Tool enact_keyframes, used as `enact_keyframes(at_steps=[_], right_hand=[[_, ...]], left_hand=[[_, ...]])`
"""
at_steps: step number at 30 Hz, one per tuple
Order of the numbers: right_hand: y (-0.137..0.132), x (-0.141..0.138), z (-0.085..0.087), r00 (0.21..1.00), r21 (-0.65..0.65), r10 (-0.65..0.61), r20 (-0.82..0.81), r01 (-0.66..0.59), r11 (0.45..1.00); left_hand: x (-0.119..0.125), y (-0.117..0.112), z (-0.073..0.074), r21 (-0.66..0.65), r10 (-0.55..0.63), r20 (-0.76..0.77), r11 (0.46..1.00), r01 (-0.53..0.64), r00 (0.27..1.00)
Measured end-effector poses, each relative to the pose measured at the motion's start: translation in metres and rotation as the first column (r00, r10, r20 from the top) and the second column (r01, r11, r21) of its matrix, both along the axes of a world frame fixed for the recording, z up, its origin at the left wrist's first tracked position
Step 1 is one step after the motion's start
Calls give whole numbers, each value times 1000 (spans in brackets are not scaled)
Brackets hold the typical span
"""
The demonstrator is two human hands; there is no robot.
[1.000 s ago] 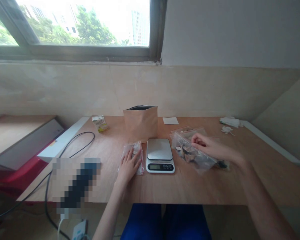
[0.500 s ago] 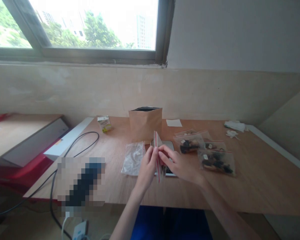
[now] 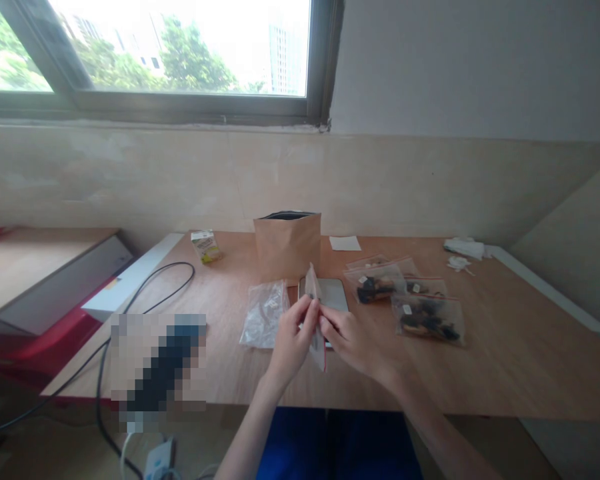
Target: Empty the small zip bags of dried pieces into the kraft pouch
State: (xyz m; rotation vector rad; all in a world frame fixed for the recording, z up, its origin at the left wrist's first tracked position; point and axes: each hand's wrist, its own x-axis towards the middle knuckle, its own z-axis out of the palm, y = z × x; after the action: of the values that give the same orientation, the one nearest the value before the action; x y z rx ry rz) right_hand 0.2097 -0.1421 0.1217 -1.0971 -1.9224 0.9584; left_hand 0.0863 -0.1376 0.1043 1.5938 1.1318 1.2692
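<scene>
Head view looks down on a wooden table, with a digital kitchen scale near its middle, the scale's front hidden behind the hands. Directly in front of the scale's steel platform, the left hand and right hand meet. Each forms a narrow grip, with fingertips pinching a folded zip bag that has a red seal line. The bag stands nearly upright between the hands, its upper end overlapping the platform in view. Left of the scale, just beside the left hand, lies a crumpled clear plastic bag. Right of the scale, near the right hand, several overlapping sealed bags of dark pieces lie flat, with small white labels on them. Behind the scale stands an open kraft paper pouch with a dark lining. Farther left of the scale lies a small printed carton, and behind it to the right lies a white paper slip. Far right of the scale sits a bundle of white tissue. A black cable loops across the table well left of the scale.
</scene>
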Motion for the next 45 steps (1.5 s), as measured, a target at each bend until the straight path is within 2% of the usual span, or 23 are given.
enact_keyframes(at_steps=[2,4,6,8,10,12,14,15,17,18,21,23,26,27,28,31,33,35,37,39,41,43,45], right_hand=[[3,3,-6,998,2,-56,-12,56,998],[9,13,-10,978,22,-202,-54,203,979],[15,26,-11,914,65,-388,-119,397,916],[17,37,-7,863,92,-478,-164,496,863],[14,40,0,878,100,-446,-173,466,879],[8,36,8,911,105,-369,-183,391,914],[2,28,14,927,113,-299,-225,330,937],[0,24,15,928,117,-268,-258,305,945],[-1,17,14,923,118,-213,-321,262,958],[-1,15,12,922,109,-192,-335,240,965],[3,14,2,949,66,-160,-273,185,981],[5,16,-3,960,104,-202,-191,225,969],[5,22,-2,925,227,-338,-172,372,900],[4,24,2,921,230,-344,-184,380,896],[3,24,7,931,207,-315,-183,350,914],[5,19,20,988,71,-139,-70,144,987],[12,12,22,996,-3,-90,29,90,996],[22,5,14,995,-60,-63,78,67,996],[34,-1,0,998,-144,7,55,1,990],[44,-5,-17,997,-253,71,-28,-76,965],[50,-11,-31,987,-331,71,-145,-116,936],[52,-17,-40,969,-344,36,-246,-122,931],[51,-24,-42,955,-289,13,-297,-103,952]], left_hand=[[-2,-1,1,22,28,-30,999,-27,999],[-8,-1,4,35,129,-34,991,-128,991],[-17,0,7,35,254,-31,967,-253,967],[-25,2,9,10,266,-44,964,-266,963],[-29,4,5,-60,227,-4,972,-227,974],[-26,7,-4,-123,268,165,961,-249,949],[-17,8,-16,-207,351,426,935,-288,834],[-10,8,-22,-271,369,548,927,-257,751],[5,5,-32,-389,358,696,917,-92,623],[12,2,-35,-382,300,756,924,20,582],[27,-7,-37,-343,229,879,913,221,418],[28,-10,-34,-327,215,903,905,273,371],[21,-9,-33,-347,234,888,906,243,397],[19,-7,-33,-363,243,876,901,237,418],[16,-5,-34,-381,251,863,894,238,439],[14,1,-39,-430,284,820,878,208,497],[14,5,-44,-448,330,775,888,100,540],[13,8,-49,-441,380,696,896,-54,609],[10,12,-54,-405,391,594,901,-158,703],[5,15,-57,-355,356,492,915,-190,794],[1,17,-59,-287,314,408,936,-206,857],[-2,19,-59,-216,287,350,951,-222,891],[-4,20,-58,-179,279,316,956,-231,907]])
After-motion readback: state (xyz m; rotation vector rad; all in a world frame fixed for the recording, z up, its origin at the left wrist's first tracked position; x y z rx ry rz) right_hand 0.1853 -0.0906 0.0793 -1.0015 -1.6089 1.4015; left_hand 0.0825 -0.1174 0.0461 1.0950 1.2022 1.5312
